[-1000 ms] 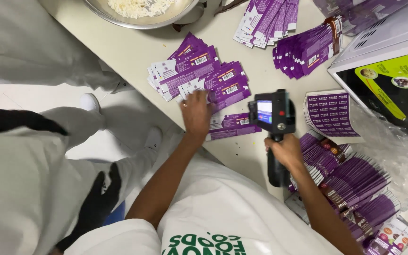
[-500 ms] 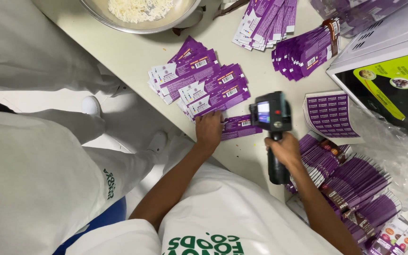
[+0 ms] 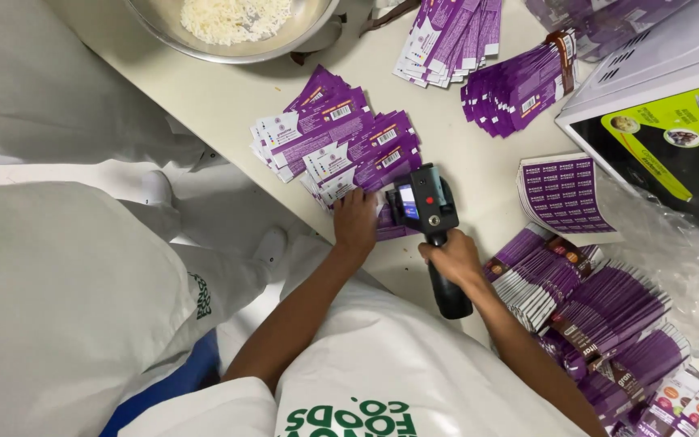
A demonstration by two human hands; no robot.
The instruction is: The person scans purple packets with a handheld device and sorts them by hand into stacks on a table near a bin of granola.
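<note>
Left hand back, printer over sachet

Left hand [image 3: 355,220] has slid from the sachet pile's edge toward 6 o'clock, now pressing a single purple sachet [image 3: 387,225]. Printer [image 3: 424,202] in right hand [image 3: 452,257] has shifted toward 9 o'clock, just beside the left hand.

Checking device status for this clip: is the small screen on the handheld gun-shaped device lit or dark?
Lit. The screen on the black handheld device glows pale blue; the right hand holds its handle above the purple packets.
</note>
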